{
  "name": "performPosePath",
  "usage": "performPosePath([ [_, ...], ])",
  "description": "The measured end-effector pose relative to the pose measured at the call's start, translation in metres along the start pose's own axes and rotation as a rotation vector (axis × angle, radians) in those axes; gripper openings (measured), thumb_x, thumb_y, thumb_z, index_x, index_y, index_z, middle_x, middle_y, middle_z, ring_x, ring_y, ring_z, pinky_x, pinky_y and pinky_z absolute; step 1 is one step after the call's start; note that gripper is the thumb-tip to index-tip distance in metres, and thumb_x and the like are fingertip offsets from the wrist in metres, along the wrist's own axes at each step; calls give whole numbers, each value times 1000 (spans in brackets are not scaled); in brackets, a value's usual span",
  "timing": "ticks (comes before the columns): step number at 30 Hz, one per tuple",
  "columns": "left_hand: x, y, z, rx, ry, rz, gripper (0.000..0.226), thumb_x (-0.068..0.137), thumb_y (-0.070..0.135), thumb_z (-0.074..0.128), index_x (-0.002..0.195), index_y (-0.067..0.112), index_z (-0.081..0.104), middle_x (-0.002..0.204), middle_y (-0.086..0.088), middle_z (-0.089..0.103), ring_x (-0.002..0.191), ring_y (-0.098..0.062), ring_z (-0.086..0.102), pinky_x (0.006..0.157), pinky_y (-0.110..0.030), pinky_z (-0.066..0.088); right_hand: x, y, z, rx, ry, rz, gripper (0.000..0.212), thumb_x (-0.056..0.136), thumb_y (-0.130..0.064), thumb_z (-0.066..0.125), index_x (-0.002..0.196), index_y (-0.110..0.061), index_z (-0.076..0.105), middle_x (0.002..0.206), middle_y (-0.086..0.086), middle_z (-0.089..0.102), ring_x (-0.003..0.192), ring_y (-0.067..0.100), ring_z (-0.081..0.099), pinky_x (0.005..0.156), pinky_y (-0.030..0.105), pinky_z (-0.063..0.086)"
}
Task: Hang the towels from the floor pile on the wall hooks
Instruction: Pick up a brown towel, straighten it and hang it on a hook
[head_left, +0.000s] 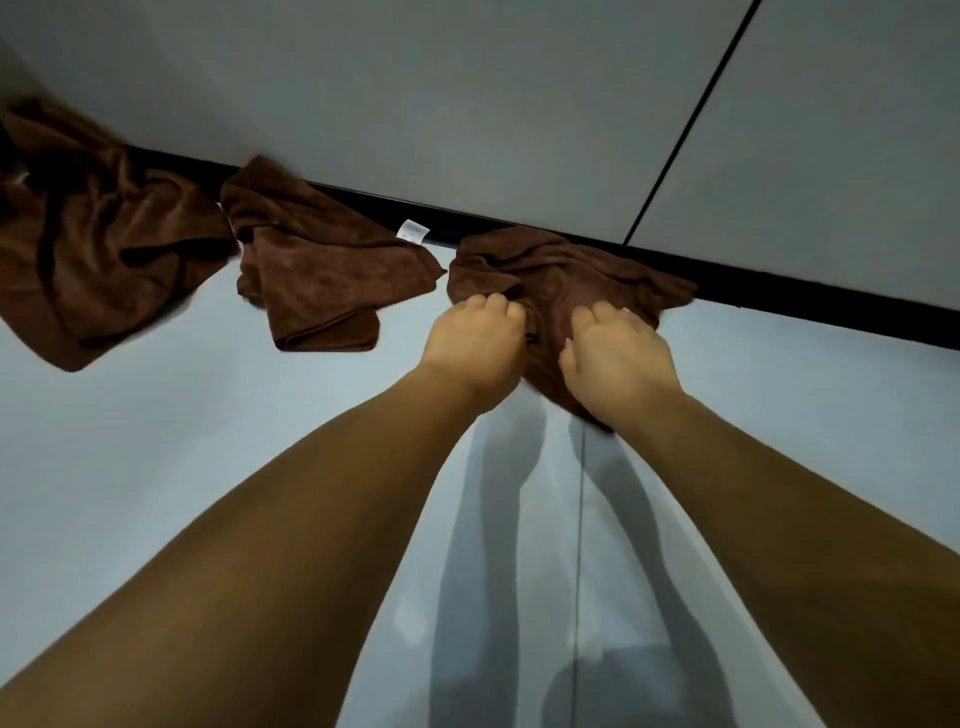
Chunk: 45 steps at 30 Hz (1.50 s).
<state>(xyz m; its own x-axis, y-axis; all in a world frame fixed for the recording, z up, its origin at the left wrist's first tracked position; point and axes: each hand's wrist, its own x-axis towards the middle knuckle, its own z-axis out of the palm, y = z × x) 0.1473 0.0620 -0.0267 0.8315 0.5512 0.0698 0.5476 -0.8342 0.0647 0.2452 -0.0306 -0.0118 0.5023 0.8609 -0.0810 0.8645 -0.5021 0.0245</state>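
Note:
Three brown towels lie crumpled on the pale floor along the black baseboard. The right towel (571, 270) is under both my hands. My left hand (478, 338) grips a fold of it with curled fingers. My right hand (613, 353) also curls its fingers into the cloth, a little to the right. The middle towel (317, 280) carries a white label at its far corner. The left towel (88, 249) lies bunched at the frame's left edge. No wall hooks are in view.
A grey wall (467, 104) rises behind the black baseboard (779, 296), with a dark vertical seam (691, 119) at the right. The pale floor (208, 405) spreads out in front of the towels, crossed by my arms' shadows.

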Motion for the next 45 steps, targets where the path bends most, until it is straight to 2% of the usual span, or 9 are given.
performPosePath([
  [9, -2, -6, 18, 113, -84, 96, 35, 100, 22, 34, 131, 8, 42, 131, -11, 49, 118, -26, 45, 100, -31, 34, -16, 13, 40, 72, -189, 69, 29, 98, -19, 39, 121, -5, 49, 126, 12, 50, 112, 28, 51, 87, 31, 41],
  [23, -3, -4, 72, 67, -161, 89, 30, 100, 20, 34, 123, 8, 47, 118, -9, 54, 105, -23, 50, 88, -27, 37, 20, 12, 87, 117, -187, 141, 37, 98, -21, 42, 131, -4, 40, 131, 15, 44, 115, 29, 48, 88, 33, 44],
  [31, -1, -4, 90, 44, -205, 92, 29, 99, 18, 34, 120, 6, 49, 118, -9, 54, 107, -25, 49, 90, -29, 36, 24, 13, 101, -2, -118, 111, 36, 93, -4, 43, 128, -3, 38, 130, 16, 39, 118, 29, 41, 88, 34, 44],
  [33, 1, -5, 89, 50, -165, 102, 22, 94, 13, 45, 111, 3, 55, 109, -13, 58, 101, -30, 53, 85, -32, 40, 25, 11, 102, 4, -100, 108, 33, 93, 1, 39, 125, -1, 41, 127, 18, 41, 117, 32, 41, 87, 36, 43],
  [35, 0, -8, 87, 54, -135, 126, 13, 78, 6, 66, 88, -1, 62, 85, -17, 63, 79, -33, 59, 68, -31, 46, 24, 11, 104, 49, -78, 109, 32, 90, 6, 37, 122, 3, 44, 124, 22, 44, 115, 37, 42, 87, 41, 42],
  [38, -4, -13, 88, 55, -107, 144, 19, 60, 5, 79, 69, 1, 63, 65, -13, 61, 58, -30, 58, 54, -26, 46, 24, 14, 106, 99, -61, 153, 31, 92, 2, 39, 122, 0, 44, 125, 19, 46, 115, 32, 44, 90, 37, 41],
  [40, -7, -10, 81, 47, -145, 158, 12, 79, 9, 66, 87, 1, 63, 84, -13, 64, 77, -30, 59, 67, -30, 46, 26, 18, 106, 259, -45, 256, 27, 94, -7, 40, 119, 0, 49, 122, 17, 50, 111, 30, 48, 89, 35, 42],
  [42, -6, -11, 79, 80, -158, 154, 24, 96, 15, 41, 114, 4, 54, 110, -11, 57, 102, -28, 51, 86, -31, 38, 29, 20, 103, 518, -12, 391, 26, 95, -13, 40, 111, 2, 54, 114, 18, 55, 104, 31, 53, 83, 32, 43],
  [45, -5, -10, 67, 110, -133, 140, 32, 100, 21, 32, 125, 7, 46, 121, -9, 52, 110, -24, 47, 92, -28, 34, 29, 24, 89, 816, 57, 559, 23, 96, -16, 38, 104, -1, 53, 104, 15, 58, 93, 27, 54, 76, 28, 41],
])
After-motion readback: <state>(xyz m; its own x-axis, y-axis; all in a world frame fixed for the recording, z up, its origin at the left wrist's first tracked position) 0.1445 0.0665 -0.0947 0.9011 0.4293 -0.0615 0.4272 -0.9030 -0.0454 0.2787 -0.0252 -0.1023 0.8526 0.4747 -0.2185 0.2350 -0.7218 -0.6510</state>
